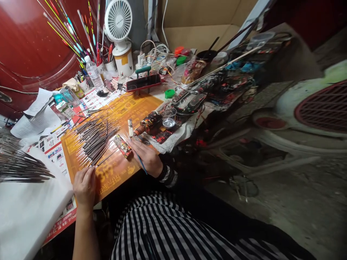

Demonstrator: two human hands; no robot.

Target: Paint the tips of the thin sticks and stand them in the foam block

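My left hand (pixel 85 182) rests at the near edge of the orange mat (pixel 119 178), its fingers pinched on the end of a thin dark stick (pixel 107 157). My right hand (pixel 146 155) holds a slim blue brush (pixel 141 164) beside a paint-spotted block (pixel 123 146). Several dark thin sticks with pale tips lie in a pile (pixel 93 142) on the mat, beyond my left hand. A small pale strip (pixel 130 128) lies past my right fingertips.
White foam (pixel 35 209) at the left carries more dark sticks (pixel 24 162). Behind the mat stand a bottle (pixel 93 74), a white fan (pixel 118 21) and a phone (pixel 143 82). Paint-stained clutter (pixel 189 101) lies to the right, near a green cap (pixel 170 94).
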